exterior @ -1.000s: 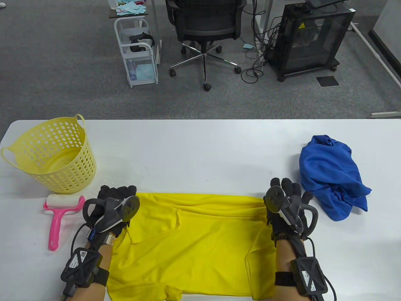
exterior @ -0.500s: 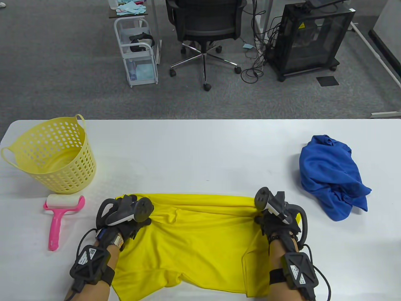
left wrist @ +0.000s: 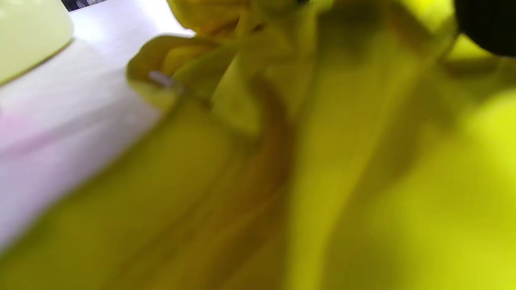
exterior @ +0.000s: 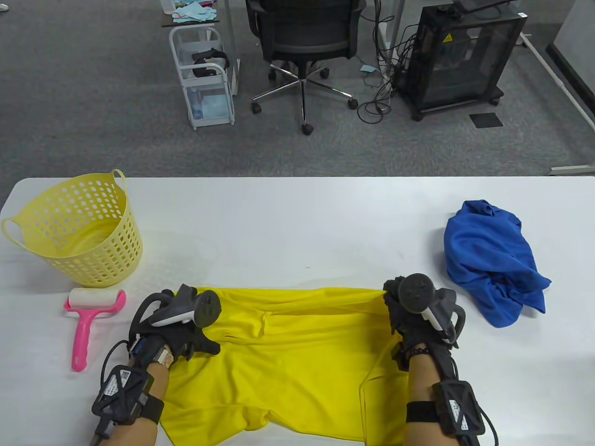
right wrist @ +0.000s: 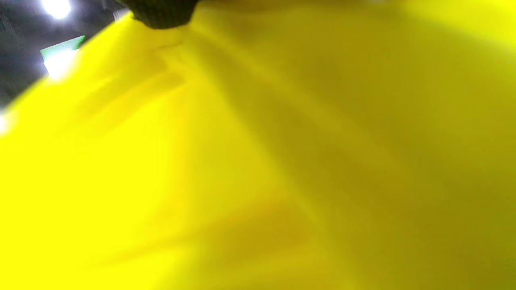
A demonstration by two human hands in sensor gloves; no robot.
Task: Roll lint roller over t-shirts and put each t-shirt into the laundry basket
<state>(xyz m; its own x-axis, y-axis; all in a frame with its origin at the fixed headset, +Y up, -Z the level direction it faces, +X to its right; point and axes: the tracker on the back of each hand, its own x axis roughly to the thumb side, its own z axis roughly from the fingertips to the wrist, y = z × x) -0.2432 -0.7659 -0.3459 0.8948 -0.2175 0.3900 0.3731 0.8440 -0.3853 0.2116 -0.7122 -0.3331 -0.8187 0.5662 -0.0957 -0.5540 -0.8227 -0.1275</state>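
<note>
Yellow t-shirt — left hand, right hand grip its corners.

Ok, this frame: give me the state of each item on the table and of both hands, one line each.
yellow t-shirt: spread on the table, wrinkled, far edge held at both corners
left hand: grips the shirt's far left corner
right hand: grips the shirt's far right corner
blue t-shirt: crumpled heap, untouched
lint roller: lying flat, untouched
laundry basket: upright, no shirt inside
</note>
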